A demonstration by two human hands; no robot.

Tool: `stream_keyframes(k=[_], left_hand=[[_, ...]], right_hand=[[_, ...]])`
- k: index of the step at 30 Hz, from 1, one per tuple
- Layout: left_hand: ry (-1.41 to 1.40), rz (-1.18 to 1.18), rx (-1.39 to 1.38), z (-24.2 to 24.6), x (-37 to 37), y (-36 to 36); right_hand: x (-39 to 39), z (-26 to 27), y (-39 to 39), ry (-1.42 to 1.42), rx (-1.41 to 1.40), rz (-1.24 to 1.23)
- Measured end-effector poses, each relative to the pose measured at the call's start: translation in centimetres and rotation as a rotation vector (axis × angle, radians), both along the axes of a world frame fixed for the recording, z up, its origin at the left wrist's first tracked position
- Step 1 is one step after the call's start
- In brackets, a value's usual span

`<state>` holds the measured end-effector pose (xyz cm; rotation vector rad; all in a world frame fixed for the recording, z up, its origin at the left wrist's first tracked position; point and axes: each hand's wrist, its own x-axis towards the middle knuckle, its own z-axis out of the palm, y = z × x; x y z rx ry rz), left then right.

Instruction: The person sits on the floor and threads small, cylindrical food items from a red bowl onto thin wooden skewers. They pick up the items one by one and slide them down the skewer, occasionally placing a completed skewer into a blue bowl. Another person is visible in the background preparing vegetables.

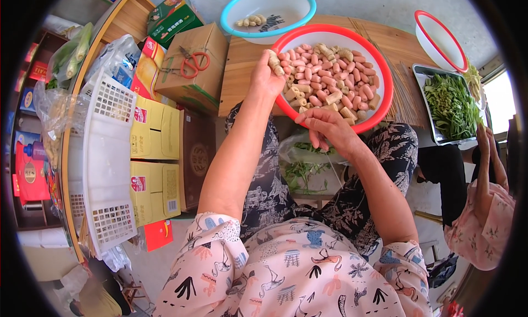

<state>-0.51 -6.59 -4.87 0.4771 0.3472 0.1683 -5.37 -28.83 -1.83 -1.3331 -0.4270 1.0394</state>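
Note:
My left hand (264, 81) holds a beige, ridged food roll (275, 63) over the left rim of a red-rimmed white basin (386, 86). Small pink sausages (328, 81) fill much of that basin, mixed with short tan cylindrical pieces (333, 97) and several ridged rolls (325, 51). At the basin's near rim, my right hand (330, 128) pinches a thin skewer (335, 171) between thumb and fingers. Its long end slants down below the hand towards my lap.
Loose skewers (402, 90) lie right of the basin, beside a metal tray of leafy greens (449, 104). A co-worker's hands (486, 145) are near that tray. Behind stands a blue-rimmed basin (264, 30). Red-handled scissors (194, 66) rest on a cardboard box (206, 40) at left.

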Motion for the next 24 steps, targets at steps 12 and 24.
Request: stream_keyframes(k=[12, 24], left_hand=[[-0.091, -0.116, 0.071, -0.3, -0.2, -1.1], [-0.172, -0.204, 0.054, 0.1, -0.5, -1.8]], right_hand=[[0.3, -0.2, 0.4, -0.012, 0.019, -0.042], [0.6, -0.5, 0.7, -0.06, 0.025, -0.04]])
